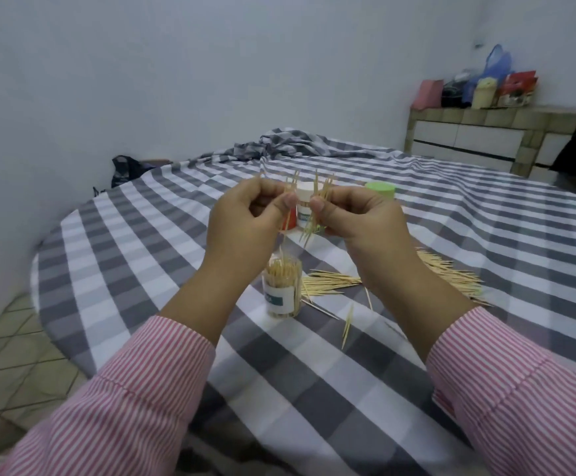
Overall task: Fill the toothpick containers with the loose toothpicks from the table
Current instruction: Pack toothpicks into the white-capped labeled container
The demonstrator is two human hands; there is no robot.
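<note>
Left hand (245,218), right hand (355,218): each pinches splayed thin wooden toothpicks (308,231), frame centre. Risk: strays miss full clear plastic container (281,290) below.

A: Is there any wording you can read on the open container (282,290) near the middle of the worktop (314,372)?

B: It carries a white label (279,299) with a teal band across it, but the letters on the band are too blurred to make out.

A: And the white-capped container (305,204) farther toward the far edge?

B: It has a similar white label with a teal strip (304,216), partly hidden by toothpicks and equally illegible.

A: What about the packages on the shelf (485,113) by the wall?

B: Red and white packaging (516,87) sits there, too small to read. No text, brand or number is legible anywhere.
</note>
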